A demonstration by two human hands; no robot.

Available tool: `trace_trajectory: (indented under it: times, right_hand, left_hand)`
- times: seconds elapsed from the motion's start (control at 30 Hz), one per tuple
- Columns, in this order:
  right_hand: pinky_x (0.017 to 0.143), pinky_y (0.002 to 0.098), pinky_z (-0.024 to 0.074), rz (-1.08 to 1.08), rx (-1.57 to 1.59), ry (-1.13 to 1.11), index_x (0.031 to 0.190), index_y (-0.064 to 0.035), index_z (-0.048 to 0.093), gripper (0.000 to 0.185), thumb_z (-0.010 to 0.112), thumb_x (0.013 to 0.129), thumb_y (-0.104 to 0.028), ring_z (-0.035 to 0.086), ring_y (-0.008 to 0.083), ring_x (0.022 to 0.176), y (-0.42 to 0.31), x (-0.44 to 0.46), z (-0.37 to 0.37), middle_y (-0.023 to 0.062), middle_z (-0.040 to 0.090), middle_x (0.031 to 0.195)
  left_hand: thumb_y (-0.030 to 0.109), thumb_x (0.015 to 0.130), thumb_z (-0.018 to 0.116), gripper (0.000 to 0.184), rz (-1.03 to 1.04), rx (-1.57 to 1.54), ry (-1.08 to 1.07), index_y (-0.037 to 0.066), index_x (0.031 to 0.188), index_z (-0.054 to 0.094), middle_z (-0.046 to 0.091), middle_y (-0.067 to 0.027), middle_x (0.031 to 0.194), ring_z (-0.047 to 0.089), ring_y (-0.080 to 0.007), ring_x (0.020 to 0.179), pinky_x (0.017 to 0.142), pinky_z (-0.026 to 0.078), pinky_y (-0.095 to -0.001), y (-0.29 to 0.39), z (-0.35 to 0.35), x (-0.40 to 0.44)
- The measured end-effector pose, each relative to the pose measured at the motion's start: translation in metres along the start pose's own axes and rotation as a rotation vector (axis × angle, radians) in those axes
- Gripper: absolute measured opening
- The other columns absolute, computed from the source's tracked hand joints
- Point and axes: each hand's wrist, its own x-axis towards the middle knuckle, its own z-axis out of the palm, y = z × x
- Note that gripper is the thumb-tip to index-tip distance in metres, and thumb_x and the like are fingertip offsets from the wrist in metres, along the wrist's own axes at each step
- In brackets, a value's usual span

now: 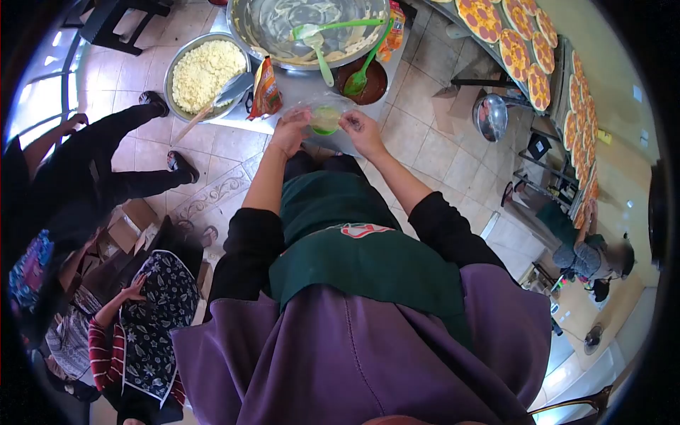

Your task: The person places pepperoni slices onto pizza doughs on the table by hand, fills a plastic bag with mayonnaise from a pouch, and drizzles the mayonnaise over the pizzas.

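A clear plastic bag [327, 108] is stretched between my hands over the front edge of the metal table, and something green shows through it. My left hand [290, 134] grips the bag's left side. The right side is pinched by my right hand [360, 132]. Just beyond them stands a big metal bowl [273, 35] smeared with cream, holding green spatulas [322, 57]. Right of it, a bowl of red sauce [371, 86] has a green spatula in it. An orange packet [264, 88] stands left of my hands, beside a bowl of crumbled white food [207, 74].
Pizzas [513, 53] lie on racks at the upper right, with a metal bowl [490, 117] below them. One person [595, 258] is by the racks at the right. Several people are at the left, one in a flowered apron [159, 319]. Cardboard boxes [127, 230] lie near them.
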Motion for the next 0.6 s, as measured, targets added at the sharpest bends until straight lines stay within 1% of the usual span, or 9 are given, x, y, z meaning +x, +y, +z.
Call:
trace_trajectory:
  times: [0.07, 0.2, 0.27, 0.3, 0.37, 0.4, 0.5, 0.57, 0.6]
  right_hand:
    - [0.072, 0.0232, 0.0452, 0.036, -0.092, 0.021, 0.088, -0.0006, 0.057, 0.008, 0.06, 0.086, -0.008, 0.054, 0.0075, 0.079, -0.001, 0.007, 0.0, 0.0002, 0.057, 0.082]
    - [0.069, 0.025, 0.0454, -0.026, 0.0, 0.049, 0.087, -0.0003, 0.059, 0.009, 0.063, 0.081, -0.005, 0.057, 0.012, 0.075, -0.016, -0.007, 0.003, 0.0049, 0.059, 0.079]
    - [0.069, 0.0249, 0.0454, -0.06, -0.01, 0.056, 0.087, 0.0002, 0.059, 0.009, 0.063, 0.081, -0.005, 0.057, 0.012, 0.075, -0.015, -0.006, 0.0, 0.0049, 0.059, 0.079]
    - [0.069, 0.0246, 0.0454, -0.058, 0.02, 0.061, 0.088, 0.0001, 0.059, 0.008, 0.062, 0.082, -0.005, 0.057, 0.0118, 0.076, -0.018, -0.006, 0.0, 0.0045, 0.058, 0.081]
    - [0.07, 0.0244, 0.0455, -0.053, 0.047, 0.07, 0.088, 0.0001, 0.059, 0.008, 0.062, 0.082, -0.004, 0.056, 0.0115, 0.076, -0.023, -0.009, 0.001, 0.004, 0.058, 0.082]
    - [0.07, 0.0242, 0.0454, -0.024, 0.097, 0.063, 0.089, 0.0001, 0.058, 0.008, 0.062, 0.082, -0.003, 0.056, 0.0113, 0.077, -0.028, -0.01, 0.002, 0.0034, 0.057, 0.083]
    - [0.072, 0.0238, 0.0453, -0.007, 0.109, 0.036, 0.09, 0.0004, 0.058, 0.008, 0.061, 0.083, -0.003, 0.055, 0.0112, 0.079, -0.048, -0.014, 0.001, 0.0027, 0.057, 0.084]
    - [0.072, 0.0237, 0.0453, -0.018, 0.077, 0.01, 0.09, 0.0007, 0.058, 0.008, 0.061, 0.083, -0.002, 0.055, 0.0112, 0.079, -0.052, -0.016, 0.001, 0.0026, 0.056, 0.083]
    - [0.072, 0.0236, 0.0452, -0.026, 0.119, -0.005, 0.09, 0.0007, 0.058, 0.008, 0.061, 0.083, -0.003, 0.055, 0.0112, 0.08, -0.053, -0.016, 0.001, 0.0027, 0.057, 0.084]
  left_hand:
    - [0.015, 0.082, 0.063, 0.019, 0.038, -0.05, -0.036, 0.012, 0.099, 0.058, 0.048, -0.0054, 0.129, 0.045, -0.0243, 0.113, 0.085, 0.037, -0.0493, 0.004, 0.007, -0.002]
    - [0.015, 0.08, 0.065, 0.022, 0.092, -0.097, -0.147, 0.014, 0.1, 0.058, 0.045, -0.0042, 0.132, 0.044, -0.0238, 0.115, 0.087, 0.037, -0.0486, 0.014, 0.008, -0.012]
    - [0.008, 0.076, 0.065, 0.025, 0.085, -0.049, -0.05, 0.014, 0.1, 0.061, 0.053, -0.0015, 0.12, 0.046, -0.0161, 0.109, 0.089, 0.033, -0.0446, 0.023, 0.015, -0.017]
    - [0.008, 0.076, 0.065, 0.025, 0.087, -0.046, -0.059, 0.014, 0.1, 0.061, 0.053, -0.0015, 0.12, 0.046, -0.0161, 0.109, 0.089, 0.033, -0.0446, 0.025, 0.015, -0.017]
    - [0.008, 0.074, 0.067, 0.041, 0.195, -0.046, -0.197, 0.01, 0.114, 0.056, 0.052, -0.0041, 0.122, 0.043, -0.0176, 0.115, 0.095, 0.033, -0.0365, 0.028, 0.013, -0.019]
    - [0.008, 0.074, 0.067, 0.041, 0.191, -0.046, -0.203, 0.01, 0.114, 0.056, 0.052, -0.0041, 0.122, 0.043, -0.0176, 0.115, 0.095, 0.033, -0.0365, 0.028, 0.01, -0.02]
    - [0.009, 0.071, 0.071, 0.062, 0.293, 0.123, -0.296, 0.005, 0.126, 0.045, 0.048, -0.0079, 0.125, 0.041, -0.0198, 0.119, 0.1, 0.031, -0.03, 0.024, 0.006, -0.021]
    - [0.002, 0.07, 0.07, 0.049, 0.269, 0.487, -0.299, 0.002, 0.116, 0.051, 0.058, -0.0083, 0.106, 0.059, -0.0173, 0.087, 0.074, 0.047, -0.0289, 0.022, 0.007, -0.022]
    - [0.002, 0.07, 0.07, 0.049, 0.27, 0.489, -0.302, 0.002, 0.116, 0.051, 0.058, -0.0083, 0.106, 0.059, -0.0173, 0.087, 0.074, 0.047, -0.0289, 0.018, 0.005, -0.017]
